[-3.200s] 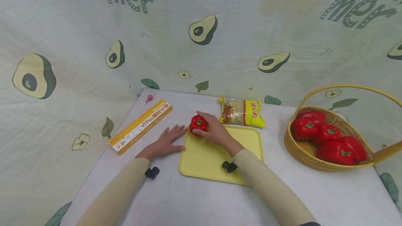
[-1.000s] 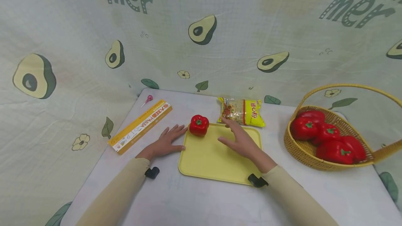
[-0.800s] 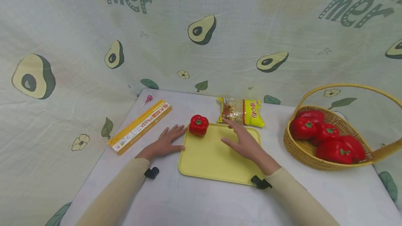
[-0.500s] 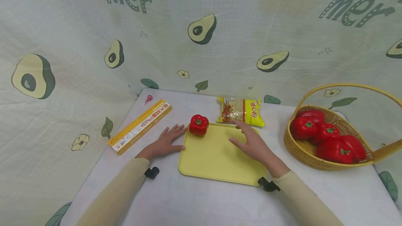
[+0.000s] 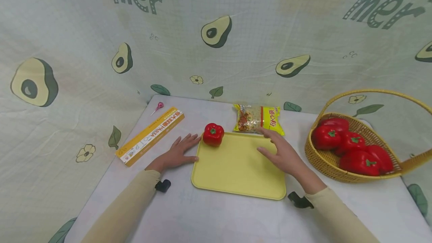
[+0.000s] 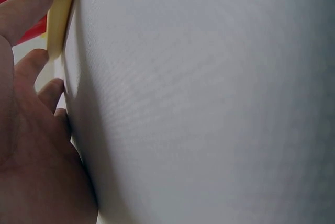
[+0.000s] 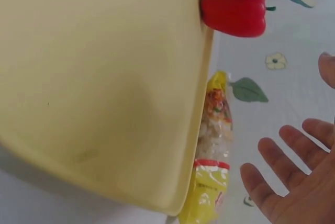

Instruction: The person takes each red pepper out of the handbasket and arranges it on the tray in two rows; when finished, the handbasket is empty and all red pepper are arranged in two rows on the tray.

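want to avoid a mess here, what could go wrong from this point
The red pepper sits at the far left corner of the tray, so a bump might tip it off. The left hand lies right at the tray's left edge and could nudge the tray. If the right hand reaches into the basket, it might catch the arched handle.

Yellow tray point(image 5: 233, 168): red pepper point(image 5: 213, 134) is occupying the far left corner; middle and near side are lying open. Pasta bag point(image 5: 251, 118) is blocking the far edge. Left fingers point(image 5: 192, 144) are filling the gap toward the orange box point(image 5: 152, 136). Right fingers point(image 5: 271, 134) are hanging over the far right part, their wrist crossing the bench point(image 5: 295, 134) strip between tray and basket point(image 5: 322, 166). The basket's arched handle point(image 5: 371, 91) is narrowing entry from above.
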Demonstrator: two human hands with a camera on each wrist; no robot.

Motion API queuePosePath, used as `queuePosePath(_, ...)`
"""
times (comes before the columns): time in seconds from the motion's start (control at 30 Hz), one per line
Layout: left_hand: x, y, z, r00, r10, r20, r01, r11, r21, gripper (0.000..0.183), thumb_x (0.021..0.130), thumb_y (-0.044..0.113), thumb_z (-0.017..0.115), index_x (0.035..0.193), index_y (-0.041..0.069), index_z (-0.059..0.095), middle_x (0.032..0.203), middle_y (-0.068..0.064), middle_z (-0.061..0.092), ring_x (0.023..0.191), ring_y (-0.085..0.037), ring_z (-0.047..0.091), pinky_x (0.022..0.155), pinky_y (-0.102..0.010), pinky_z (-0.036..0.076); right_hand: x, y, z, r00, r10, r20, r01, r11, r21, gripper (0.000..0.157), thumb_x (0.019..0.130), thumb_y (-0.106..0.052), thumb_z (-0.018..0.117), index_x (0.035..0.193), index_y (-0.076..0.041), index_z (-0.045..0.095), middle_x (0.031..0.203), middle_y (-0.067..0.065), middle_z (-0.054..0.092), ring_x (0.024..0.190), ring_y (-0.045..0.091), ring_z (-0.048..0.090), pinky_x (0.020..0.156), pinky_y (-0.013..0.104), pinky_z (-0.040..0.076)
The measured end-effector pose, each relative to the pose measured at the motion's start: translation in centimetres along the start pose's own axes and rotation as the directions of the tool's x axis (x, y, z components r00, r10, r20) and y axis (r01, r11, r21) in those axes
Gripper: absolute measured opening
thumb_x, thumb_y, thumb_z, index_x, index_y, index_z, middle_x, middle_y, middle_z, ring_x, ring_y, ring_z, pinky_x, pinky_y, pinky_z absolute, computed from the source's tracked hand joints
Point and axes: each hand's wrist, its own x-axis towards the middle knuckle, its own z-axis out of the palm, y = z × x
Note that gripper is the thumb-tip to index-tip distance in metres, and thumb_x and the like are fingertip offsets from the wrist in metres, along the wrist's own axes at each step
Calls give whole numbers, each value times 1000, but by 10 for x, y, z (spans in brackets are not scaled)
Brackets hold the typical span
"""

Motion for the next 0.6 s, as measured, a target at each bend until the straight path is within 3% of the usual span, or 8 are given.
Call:
queuePosePath(0.4,0,-1,2,1000,-8,0,8,1000,4,85,94,52,68,163,28,25,170,0,18,158,-25,1,124,-52,-7,-13,10,-24,999,12,-30,-13,999,-37,67,101,-31,66,156,-7,37,153,17,44,130,37,48,104,60,45)
queuePosePath(0.6,0,0,1,1000,-6,-2,6,1000,3,85,94,51,68,163,27,25,170,0,18,158,-26,1,124,-53,-7,-19,12,-39,997,52,-58,-56,997,-62,70,101,-38,65,157,-9,35,155,19,42,130,39,47,102,64,45)
